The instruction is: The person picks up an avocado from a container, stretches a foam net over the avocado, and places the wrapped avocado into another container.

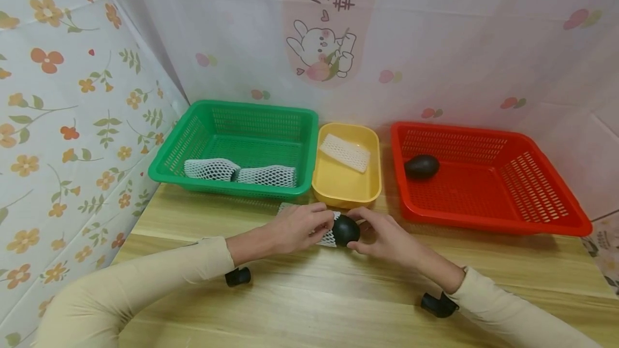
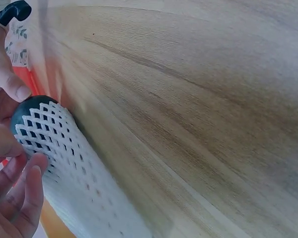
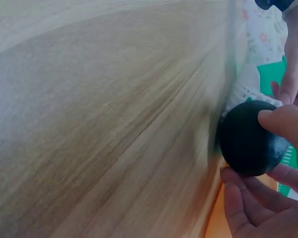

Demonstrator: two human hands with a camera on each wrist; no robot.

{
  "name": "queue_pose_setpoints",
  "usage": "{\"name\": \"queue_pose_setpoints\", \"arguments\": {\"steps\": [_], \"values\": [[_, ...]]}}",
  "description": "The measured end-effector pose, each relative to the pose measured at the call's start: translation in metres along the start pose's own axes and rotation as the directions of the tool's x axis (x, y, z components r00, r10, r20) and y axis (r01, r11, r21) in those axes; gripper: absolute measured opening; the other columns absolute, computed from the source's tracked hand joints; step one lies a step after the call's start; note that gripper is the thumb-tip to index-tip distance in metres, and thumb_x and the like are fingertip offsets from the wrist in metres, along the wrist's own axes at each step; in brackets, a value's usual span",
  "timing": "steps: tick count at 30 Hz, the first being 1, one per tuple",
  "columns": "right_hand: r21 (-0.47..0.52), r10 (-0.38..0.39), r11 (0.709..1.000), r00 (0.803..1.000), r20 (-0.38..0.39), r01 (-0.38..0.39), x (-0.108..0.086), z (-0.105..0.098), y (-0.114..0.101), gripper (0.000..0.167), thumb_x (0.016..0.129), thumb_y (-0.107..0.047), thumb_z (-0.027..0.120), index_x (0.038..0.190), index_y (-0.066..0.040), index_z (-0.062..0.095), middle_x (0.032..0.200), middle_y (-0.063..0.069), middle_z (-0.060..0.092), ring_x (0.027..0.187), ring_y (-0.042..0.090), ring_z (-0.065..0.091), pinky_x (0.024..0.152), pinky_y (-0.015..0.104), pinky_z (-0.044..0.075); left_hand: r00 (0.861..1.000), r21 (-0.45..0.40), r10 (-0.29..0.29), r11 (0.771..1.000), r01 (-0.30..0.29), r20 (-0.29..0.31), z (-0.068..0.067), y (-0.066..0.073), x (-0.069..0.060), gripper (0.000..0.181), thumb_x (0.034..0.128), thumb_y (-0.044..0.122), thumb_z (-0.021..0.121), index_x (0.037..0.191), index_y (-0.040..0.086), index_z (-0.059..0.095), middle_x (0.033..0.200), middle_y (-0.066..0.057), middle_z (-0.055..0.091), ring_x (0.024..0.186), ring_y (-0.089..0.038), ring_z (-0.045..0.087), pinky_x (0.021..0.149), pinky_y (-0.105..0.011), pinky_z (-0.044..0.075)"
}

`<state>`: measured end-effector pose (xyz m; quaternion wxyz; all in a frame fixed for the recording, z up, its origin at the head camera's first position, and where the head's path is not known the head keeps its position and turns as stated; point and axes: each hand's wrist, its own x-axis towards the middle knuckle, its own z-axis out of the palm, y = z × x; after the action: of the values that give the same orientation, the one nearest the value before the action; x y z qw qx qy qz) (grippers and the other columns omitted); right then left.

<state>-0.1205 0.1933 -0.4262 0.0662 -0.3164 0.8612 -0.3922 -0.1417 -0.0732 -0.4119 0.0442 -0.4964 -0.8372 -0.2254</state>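
A dark avocado [image 1: 346, 231] lies at the table's middle, partly inside a white foam net sleeve [image 2: 72, 163]. My left hand [image 1: 299, 228] pinches the sleeve near its opening, where the mesh stretches round the fruit. From the other side, my right hand [image 1: 387, 239] grips the avocado's bare rounded end between thumb and fingers, as the right wrist view also shows. The avocado's other end is hidden under the mesh and my left hand.
A green basket [image 1: 232, 189] at left holds two netted pieces. Beside it, a yellow bin [image 1: 345, 195] contains a flat foam net [image 1: 345, 153]. Another avocado [image 1: 422, 166] lies in the red basket [image 1: 483, 224] at right. A floral cloth hangs behind.
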Motion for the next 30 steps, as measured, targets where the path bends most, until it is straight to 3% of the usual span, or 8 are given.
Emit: {"name": "queue_pose_setpoints", "arguments": {"steps": [4, 11, 23, 30], "values": [[-0.016, -0.056, 0.998, 0.998, -0.005, 0.056, -0.001, 0.0, 0.001, 0.06, 0.079, -0.006, 0.087, 0.132, -0.008, 0.058, 0.119, 0.001, 0.065, 0.099, 0.016, 0.066, 0.083, 0.039, 0.056, 1.0, -0.021, 0.001, 1.0, -0.001, 0.001, 0.001, 0.0, 0.0, 0.014, 0.0941, 0.009, 0.071, 0.093, 0.017, 0.06, 0.087, 0.006, 0.052, 0.066, -0.007, 0.05, 0.053, -0.016, 0.04], [-0.024, -0.105, 0.994, 0.994, 0.017, 0.106, 0.0, 0.0, 0.0, 0.065, 0.079, -0.002, 0.086, 0.136, -0.01, 0.057, 0.128, 0.0, 0.061, 0.104, 0.016, 0.062, 0.086, 0.04, 0.055, 0.995, 0.002, 0.049, 0.999, -0.049, -0.086, 0.001, -0.001, 0.001, 0.014, 0.0928, 0.008, 0.073, 0.094, 0.016, 0.061, 0.088, 0.006, 0.055, 0.062, -0.006, 0.05, 0.053, -0.017, 0.04], [0.056, 0.092, 0.995, 0.993, -0.068, -0.088, 0.003, 0.009, -0.005, 0.047, 0.084, -0.012, 0.085, 0.122, -0.008, 0.058, 0.108, 0.002, 0.068, 0.091, 0.015, 0.068, 0.079, 0.034, 0.057, 0.988, -0.001, 0.099, 0.995, -0.099, -0.116, 0.003, 0.005, 0.004, 0.012, 0.0939, 0.009, 0.072, 0.093, 0.016, 0.062, 0.089, 0.004, 0.056, 0.065, -0.006, 0.051, 0.055, -0.018, 0.04], [0.148, 0.145, 0.981, 0.984, -0.103, -0.129, 0.004, 0.012, -0.005, 0.044, 0.083, -0.012, 0.086, 0.119, -0.007, 0.06, 0.107, 0.005, 0.067, 0.085, 0.016, 0.07, 0.074, 0.032, 0.058, 0.99, -0.024, 0.069, 0.997, -0.072, -0.126, 0.004, 0.004, 0.004, 0.014, 0.0929, 0.009, 0.074, 0.093, 0.016, 0.061, 0.089, 0.004, 0.056, 0.064, -0.007, 0.05, 0.056, -0.017, 0.041]]}}
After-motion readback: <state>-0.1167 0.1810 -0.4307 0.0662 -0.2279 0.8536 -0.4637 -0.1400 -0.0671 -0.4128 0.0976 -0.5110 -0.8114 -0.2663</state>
